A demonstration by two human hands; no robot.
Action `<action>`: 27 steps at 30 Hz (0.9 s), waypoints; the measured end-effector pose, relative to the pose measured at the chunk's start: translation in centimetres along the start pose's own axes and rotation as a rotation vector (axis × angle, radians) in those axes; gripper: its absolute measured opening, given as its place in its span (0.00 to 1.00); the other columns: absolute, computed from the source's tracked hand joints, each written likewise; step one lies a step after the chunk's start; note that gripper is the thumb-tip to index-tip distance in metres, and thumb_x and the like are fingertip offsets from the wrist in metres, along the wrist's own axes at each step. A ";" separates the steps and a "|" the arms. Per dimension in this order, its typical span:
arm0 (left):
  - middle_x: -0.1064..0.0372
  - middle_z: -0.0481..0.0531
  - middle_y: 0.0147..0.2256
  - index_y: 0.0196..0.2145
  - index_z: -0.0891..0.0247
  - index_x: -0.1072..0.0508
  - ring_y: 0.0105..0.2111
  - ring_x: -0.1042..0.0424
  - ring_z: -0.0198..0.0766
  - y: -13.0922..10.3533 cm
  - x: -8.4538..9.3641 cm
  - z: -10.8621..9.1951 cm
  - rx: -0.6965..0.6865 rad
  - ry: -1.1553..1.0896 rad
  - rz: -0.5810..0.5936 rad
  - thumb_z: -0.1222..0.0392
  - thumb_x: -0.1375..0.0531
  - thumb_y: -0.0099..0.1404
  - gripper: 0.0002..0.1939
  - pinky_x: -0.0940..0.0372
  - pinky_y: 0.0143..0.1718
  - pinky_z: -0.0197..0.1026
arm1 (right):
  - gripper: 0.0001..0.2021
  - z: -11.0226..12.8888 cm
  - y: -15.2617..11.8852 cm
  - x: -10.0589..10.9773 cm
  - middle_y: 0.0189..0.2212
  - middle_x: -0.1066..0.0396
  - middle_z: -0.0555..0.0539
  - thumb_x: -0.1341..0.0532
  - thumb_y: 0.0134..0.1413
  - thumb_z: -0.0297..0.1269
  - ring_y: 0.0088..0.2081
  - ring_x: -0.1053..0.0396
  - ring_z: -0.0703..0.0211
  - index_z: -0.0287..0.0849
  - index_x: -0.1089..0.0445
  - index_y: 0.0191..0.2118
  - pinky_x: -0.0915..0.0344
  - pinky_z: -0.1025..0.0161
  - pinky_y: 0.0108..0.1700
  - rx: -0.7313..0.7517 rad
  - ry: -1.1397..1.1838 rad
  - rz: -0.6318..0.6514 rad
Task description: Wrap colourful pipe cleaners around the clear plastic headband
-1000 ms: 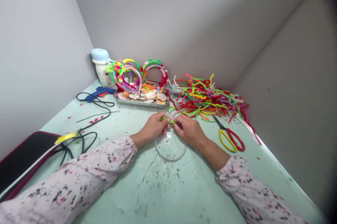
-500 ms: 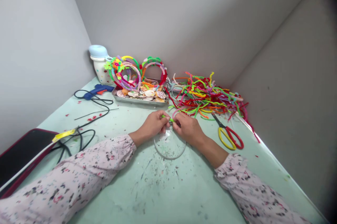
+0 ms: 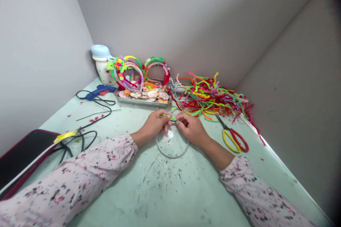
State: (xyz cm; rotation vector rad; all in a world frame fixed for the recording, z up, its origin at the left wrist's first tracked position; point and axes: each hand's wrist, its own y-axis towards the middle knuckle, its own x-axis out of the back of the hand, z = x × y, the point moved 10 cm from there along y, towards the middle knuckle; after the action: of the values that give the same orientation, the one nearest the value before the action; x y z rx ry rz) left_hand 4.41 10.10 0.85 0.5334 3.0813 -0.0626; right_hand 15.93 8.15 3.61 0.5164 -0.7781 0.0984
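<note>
At the middle of the table, my left hand pinches a bright green pipe cleaner between thumb and fingers. Just to its right, my right hand is closed, its fingertips pinching at the other end of the short green stretch. A thin grey hoop, like a bare headband, curves below both hands toward me. Its upper part is hidden by the fingers, where the green piece lies along it. A pale pink strand shows beside the right fingertips.
A heap of coloured pipe cleaners lies at the back right, with scissors before it. A metal tray holds shells and decorated hoops. Leftward are a blue glue gun, its black cord, a lidded cup and a dark tablet-like slab.
My right fingers have loosened from a tighter curl into a fingertip pinch, showing more of the green pipe cleaner. My left hand keeps its grip, and the view has shifted slightly.
</note>
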 end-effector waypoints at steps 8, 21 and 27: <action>0.31 0.48 0.22 0.31 0.66 0.34 0.14 0.38 0.26 0.0 0.3 0.0 -0.033 -0.056 -0.001 0.54 0.43 0.60 0.11 0.46 0.14 0.29 | 0.07 -0.8 0.1 0.1 0.23 0.32 0.51 0.45 0.53 0.34 0.25 0.37 0.63 0.42 0.31 0.32 0.42 0.67 0.27 -0.089 0.128 0.014; 0.35 0.45 0.20 0.33 0.65 0.32 0.15 0.39 0.28 0.1 0.8 0.1 -0.035 -0.128 -0.043 0.51 0.43 0.59 0.13 0.45 0.16 0.30 | 0.08 -3.5 0.2 -0.6 0.17 0.36 0.55 0.42 0.50 0.39 0.15 0.44 0.68 0.41 0.32 0.34 0.47 0.70 0.17 -0.384 0.585 0.019; 0.36 0.45 0.19 0.29 0.65 0.31 0.18 0.40 0.29 -0.6 -0.7 -1.4 -0.169 0.087 0.043 0.54 0.41 0.58 0.10 0.45 0.19 0.31 | 0.08 -2.2 0.0 -1.5 0.19 0.35 0.54 0.44 0.53 0.40 0.15 0.42 0.69 0.41 0.34 0.32 0.46 0.71 0.17 -0.322 0.597 0.098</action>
State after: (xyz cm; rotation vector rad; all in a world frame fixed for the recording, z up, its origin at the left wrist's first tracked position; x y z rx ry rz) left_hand 4.88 9.33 2.25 0.6093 3.1169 0.2258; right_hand 16.30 9.40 1.25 0.1239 -0.2239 0.2033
